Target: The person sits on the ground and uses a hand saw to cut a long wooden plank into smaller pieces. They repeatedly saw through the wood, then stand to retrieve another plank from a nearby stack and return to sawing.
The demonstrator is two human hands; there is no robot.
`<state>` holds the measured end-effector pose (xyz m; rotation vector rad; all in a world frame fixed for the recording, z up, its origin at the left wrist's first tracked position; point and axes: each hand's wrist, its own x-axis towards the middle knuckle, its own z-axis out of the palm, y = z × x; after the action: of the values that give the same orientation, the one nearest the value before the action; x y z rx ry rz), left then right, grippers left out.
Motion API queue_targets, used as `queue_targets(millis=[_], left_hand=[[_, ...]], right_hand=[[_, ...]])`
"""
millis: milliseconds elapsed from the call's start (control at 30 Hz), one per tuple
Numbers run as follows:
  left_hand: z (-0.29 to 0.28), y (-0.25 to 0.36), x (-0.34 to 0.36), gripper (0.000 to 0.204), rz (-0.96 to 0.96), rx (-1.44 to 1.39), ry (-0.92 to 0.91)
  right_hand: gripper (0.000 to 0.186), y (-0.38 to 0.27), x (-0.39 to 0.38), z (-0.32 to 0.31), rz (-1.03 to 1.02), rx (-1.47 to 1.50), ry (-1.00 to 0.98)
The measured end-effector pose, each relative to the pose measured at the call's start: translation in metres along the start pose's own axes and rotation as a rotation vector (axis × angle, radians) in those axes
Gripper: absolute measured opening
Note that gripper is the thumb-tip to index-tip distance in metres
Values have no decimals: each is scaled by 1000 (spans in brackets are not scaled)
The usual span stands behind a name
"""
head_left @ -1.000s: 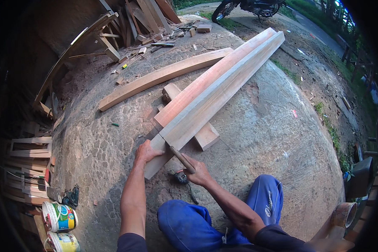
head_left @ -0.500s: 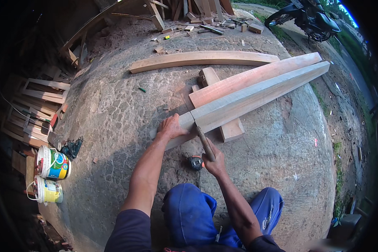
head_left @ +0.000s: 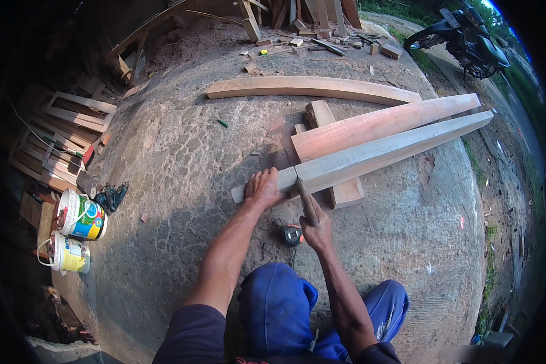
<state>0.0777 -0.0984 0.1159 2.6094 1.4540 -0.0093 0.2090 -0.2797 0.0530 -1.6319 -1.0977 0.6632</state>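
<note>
A long squared wooden beam [head_left: 394,142] runs from the middle toward the upper right, resting across a shorter timber block [head_left: 348,193]. My left hand [head_left: 263,187] is closed over its near left end, gripping it. A thin dark line crosses the beam just right of that hand. In line with it is a handsaw [head_left: 308,203], seen almost edge-on, its brown handle in my closed right hand [head_left: 317,232]; most of the blade is hidden. Beside the beam lies a reddish plank [head_left: 376,127]. On the ground below sits a black and orange tape measure [head_left: 292,235].
A third timber [head_left: 315,87] lies farther off. Offcuts [head_left: 333,45] are scattered at the top, and a motorcycle [head_left: 464,45] stands upper right. Two buckets [head_left: 82,217] [head_left: 70,253] and wooden frames [head_left: 79,112] are at left. A small green object [head_left: 222,123] lies on the concrete.
My right hand has pushed the handsaw forward, away from me, along the line on the beam. My left hand stays on the beam's end. The whole view has shifted slightly.
</note>
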Motion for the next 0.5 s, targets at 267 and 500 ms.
queue_targets(millis=[267,500], left_hand=[[16,-4,1,78,40,45,8],[5,3,-5,74,-15,20,38]], right_hand=[[72,-46,-238,-113,166,35,-33],[69,-7,-8,-8,21,-13,43]])
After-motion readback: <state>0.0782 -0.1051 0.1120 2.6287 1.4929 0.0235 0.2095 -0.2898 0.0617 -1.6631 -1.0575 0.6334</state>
